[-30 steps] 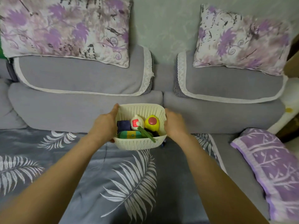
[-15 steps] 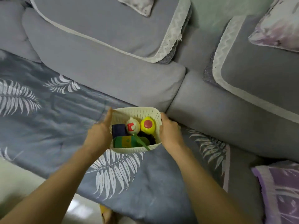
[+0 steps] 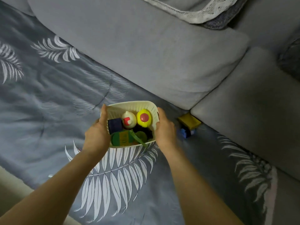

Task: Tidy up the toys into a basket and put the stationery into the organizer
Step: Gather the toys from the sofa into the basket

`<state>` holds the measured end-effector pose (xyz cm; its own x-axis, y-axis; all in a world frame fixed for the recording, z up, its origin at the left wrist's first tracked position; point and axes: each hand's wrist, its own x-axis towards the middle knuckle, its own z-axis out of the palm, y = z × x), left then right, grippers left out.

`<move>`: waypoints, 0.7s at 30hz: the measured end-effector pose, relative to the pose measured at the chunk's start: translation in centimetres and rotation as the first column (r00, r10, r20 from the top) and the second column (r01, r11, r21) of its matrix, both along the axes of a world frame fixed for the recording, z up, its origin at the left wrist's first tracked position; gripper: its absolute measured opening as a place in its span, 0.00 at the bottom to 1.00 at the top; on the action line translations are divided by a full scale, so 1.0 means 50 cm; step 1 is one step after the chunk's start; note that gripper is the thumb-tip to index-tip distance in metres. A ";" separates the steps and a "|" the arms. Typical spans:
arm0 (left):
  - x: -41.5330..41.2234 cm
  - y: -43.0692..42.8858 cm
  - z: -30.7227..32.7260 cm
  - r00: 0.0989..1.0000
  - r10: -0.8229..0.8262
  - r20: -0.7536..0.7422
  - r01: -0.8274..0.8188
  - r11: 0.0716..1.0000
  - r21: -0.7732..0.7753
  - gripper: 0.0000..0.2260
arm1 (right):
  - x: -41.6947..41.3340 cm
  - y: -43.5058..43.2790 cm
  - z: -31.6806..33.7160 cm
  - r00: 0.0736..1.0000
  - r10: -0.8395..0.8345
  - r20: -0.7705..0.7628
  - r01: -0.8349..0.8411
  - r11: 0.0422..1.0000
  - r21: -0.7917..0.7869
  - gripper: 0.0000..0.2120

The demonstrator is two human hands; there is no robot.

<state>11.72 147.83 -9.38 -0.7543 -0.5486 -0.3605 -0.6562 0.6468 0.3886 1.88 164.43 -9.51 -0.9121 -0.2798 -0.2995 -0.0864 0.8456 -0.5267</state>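
Fingers (image 3: 103, 114) of your left hand (image 3: 97, 137) curl around the left wall of the basket (image 3: 138, 105); your right hand (image 3: 164, 130) clasps the right wall. It is over the blanket (image 3: 48, 103), near the cushion (image 3: 146, 54) edge. A green strip (image 3: 138, 139) hangs over the near rim; a tilt could spill the toys. One blue and yellow toy (image 3: 188, 125) remains outside.

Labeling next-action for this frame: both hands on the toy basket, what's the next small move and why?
Probably free the right hand and reach for the yellow and blue toy lying on the blanket by the sofa cushion. The white basket, gripped with the left hand too, already holds other toys; this one lies outside.
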 end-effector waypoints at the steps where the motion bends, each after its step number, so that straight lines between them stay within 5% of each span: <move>1: -0.009 -0.005 -0.019 1.000 -0.005 0.003 0.005 1.000 0.001 0.33 | -0.005 -0.002 -0.020 1.000 0.000 0.001 0.000 1.000 -0.011 0.22; 7: -0.014 -0.030 -0.116 0.999 -0.009 0.039 0.009 1.000 -0.016 0.37 | -0.011 -0.012 -0.122 0.988 0.115 -0.108 -0.109 0.992 0.061 0.26; 10: -0.013 -0.034 -0.117 0.998 -0.007 0.068 0.008 1.000 -0.009 0.38 | -0.003 0.025 -0.127 0.997 -0.024 -0.071 0.016 0.994 -0.109 0.22; 12: -0.013 -0.032 -0.115 0.997 -0.012 0.077 0.012 1.000 -0.002 0.38 | -0.005 0.069 -0.140 0.956 -0.153 -0.249 0.122 0.983 -0.134 0.19; 15: -0.019 -0.031 -0.113 0.997 -0.012 0.080 0.013 1.000 -0.011 0.40 | -0.048 0.139 -0.173 0.869 -0.133 -0.477 0.183 0.981 0.060 0.16; 21: -0.029 -0.010 -0.111 0.998 -0.007 0.066 0.006 1.000 0.020 0.39 | -0.154 0.199 -0.208 0.980 -0.027 -0.195 0.119 0.870 0.478 0.25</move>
<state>10.29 147.31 -14.92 -0.7321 -0.5363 -0.4201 -0.6766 0.6439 0.3571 -5.80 174.39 -19.90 -0.9745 -0.0720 -0.2125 -0.0671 0.9973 -0.0303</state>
